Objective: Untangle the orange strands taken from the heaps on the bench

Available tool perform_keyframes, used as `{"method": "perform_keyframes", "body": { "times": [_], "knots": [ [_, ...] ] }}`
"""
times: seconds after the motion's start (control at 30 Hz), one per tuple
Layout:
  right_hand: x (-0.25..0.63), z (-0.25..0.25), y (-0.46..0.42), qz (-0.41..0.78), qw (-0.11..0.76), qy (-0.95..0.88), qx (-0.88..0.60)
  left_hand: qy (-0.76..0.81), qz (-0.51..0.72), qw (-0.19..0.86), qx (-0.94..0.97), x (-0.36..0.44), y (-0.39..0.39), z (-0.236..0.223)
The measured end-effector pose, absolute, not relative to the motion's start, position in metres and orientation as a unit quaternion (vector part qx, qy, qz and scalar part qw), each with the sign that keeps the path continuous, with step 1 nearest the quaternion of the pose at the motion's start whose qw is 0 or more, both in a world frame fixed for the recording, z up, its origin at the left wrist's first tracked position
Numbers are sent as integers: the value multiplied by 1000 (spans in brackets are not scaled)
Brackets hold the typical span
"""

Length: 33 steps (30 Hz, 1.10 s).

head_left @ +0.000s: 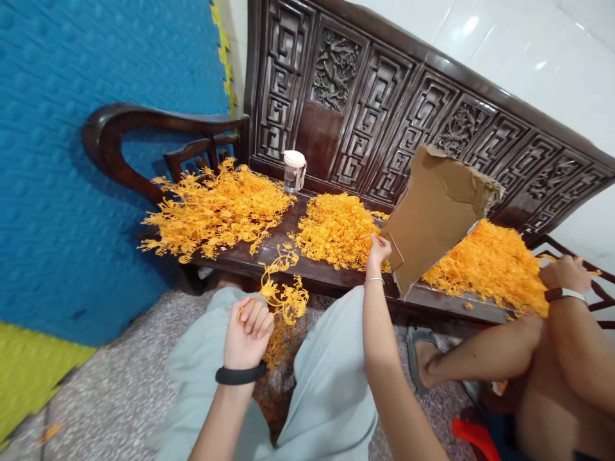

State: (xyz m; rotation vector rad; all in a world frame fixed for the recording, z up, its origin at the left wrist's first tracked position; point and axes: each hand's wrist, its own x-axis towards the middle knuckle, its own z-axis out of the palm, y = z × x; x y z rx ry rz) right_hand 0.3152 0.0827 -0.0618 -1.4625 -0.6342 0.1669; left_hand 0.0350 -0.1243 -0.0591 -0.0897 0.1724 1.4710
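Observation:
My left hand (248, 330), with a black band at the wrist, is closed around the stem of an orange branching plastic piece (276, 291). The piece spreads out above my knees, in front of the bench. My right hand (379, 250), wearing a thin bracelet, has its fingertips pinched together at the right edge of the middle heap of small orange pieces (339, 230). Whatever lies between those fingertips is too small to make out. Just right of that hand, a brown cardboard sheet (435, 205) stands tilted on the bench. A heap of longer orange branching pieces (221, 208) lies at left.
A dark carved wooden bench (283, 234) carries the heaps. A lidded clear bottle (294, 171) stands against its back. Beyond the cardboard is another orange heap (494, 266), with another person's hand (567, 275) at it. Orange bits (281, 346) lie on the floor between my legs.

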Motion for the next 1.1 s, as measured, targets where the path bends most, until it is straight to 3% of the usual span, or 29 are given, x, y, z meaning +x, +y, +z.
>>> {"method": "perform_keyframes", "body": {
  "times": [0.13,0.27,0.4,0.6,0.97,1.1],
  "knots": [
    [299,-52,68,79,712,-313,-624,74,676,732,-41,30,-125,-60],
    [270,-44,47,259,684,-441,-520,68,678,731,-43,28,-125,-63],
    [237,-37,28,436,557,-573,-414,57,675,735,-40,29,-123,-68],
    [196,-34,2,576,321,-698,-280,59,670,739,-46,30,-122,-72],
    [191,-41,2,610,286,-681,-286,85,670,735,-54,30,-118,-73],
    [195,-42,4,505,323,-729,-330,90,669,736,-53,29,-119,-74]
  ]
}}
